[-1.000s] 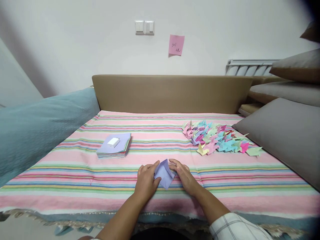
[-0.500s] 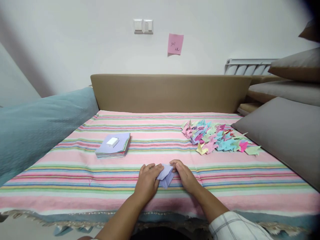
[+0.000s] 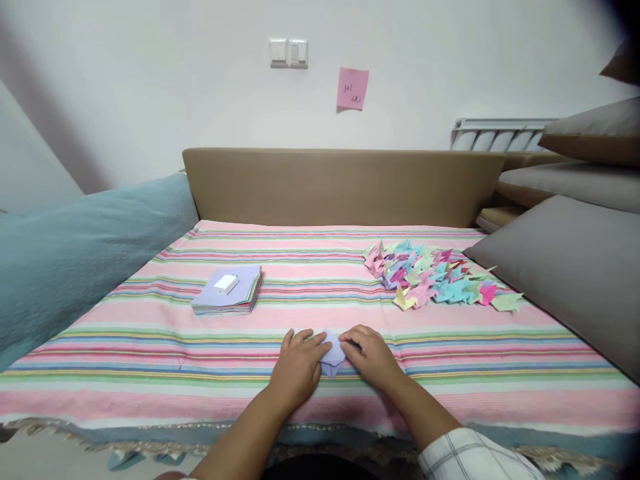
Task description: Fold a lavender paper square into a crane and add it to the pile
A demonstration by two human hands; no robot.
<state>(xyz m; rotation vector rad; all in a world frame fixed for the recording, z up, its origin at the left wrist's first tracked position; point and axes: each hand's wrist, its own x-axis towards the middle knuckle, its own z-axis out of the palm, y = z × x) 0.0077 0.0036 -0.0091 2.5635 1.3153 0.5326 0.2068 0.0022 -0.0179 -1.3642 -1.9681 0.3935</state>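
A small folded sheet of lilac origami paper (image 3: 332,355) lies on the striped cloth between my two hands. My left hand (image 3: 299,363) holds down its left side, the thumb and index finger resting on the paper and the other fingers bent over the cloth. My right hand (image 3: 371,357) grips the right edge with thumb and fingertips pressed together. Part of the paper's side edges is hidden under the fingers. Farther back on the right lies a pile of folded paper cranes (image 3: 435,275) in pink, blue, green, yellow and purple.
On the left, a stack of coloured paper squares (image 3: 210,297) carries a white charger-like block (image 3: 226,285). The striped cloth (image 3: 150,347) covers the surface. A blue cushion (image 3: 90,240) borders the left, grey cushions (image 3: 565,260) the right, and a brown backrest (image 3: 340,187) the rear.
The paper now lies flatter, with its top flap pressed down. My left thumb and fingers have shifted onto it, and my right fingers have closed in on its right edge.
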